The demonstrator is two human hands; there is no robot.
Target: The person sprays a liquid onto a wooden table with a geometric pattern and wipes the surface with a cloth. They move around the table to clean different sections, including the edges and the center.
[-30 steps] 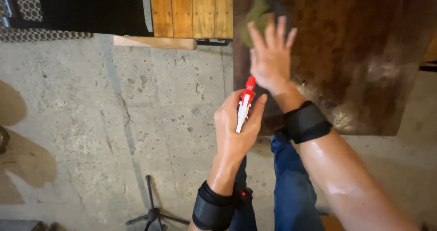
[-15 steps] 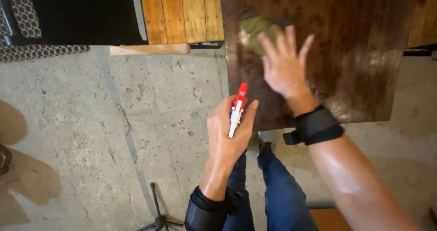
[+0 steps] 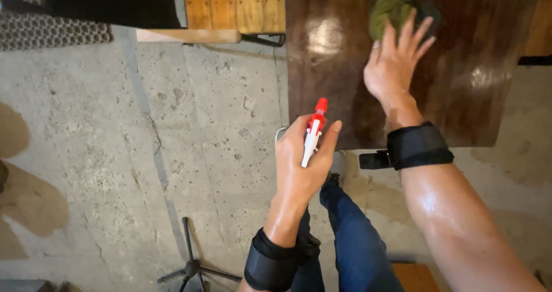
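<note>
The left hand (image 3: 302,165) is closed around a red and white spray bottle (image 3: 313,132), held just off the near edge of the dark wooden table (image 3: 460,96); the right hand (image 3: 395,67), fingers spread flat, presses an olive cloth (image 3: 388,4) near the far edge; the top shines wet in patches, so the wiping looks partly done, with duller areas left.

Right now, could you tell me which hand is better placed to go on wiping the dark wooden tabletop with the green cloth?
The right hand. It lies spread flat on the green cloth, which rests on the tabletop. The left hand is closed around a red and white spray bottle, near the table's edge, away from the cloth.
</note>
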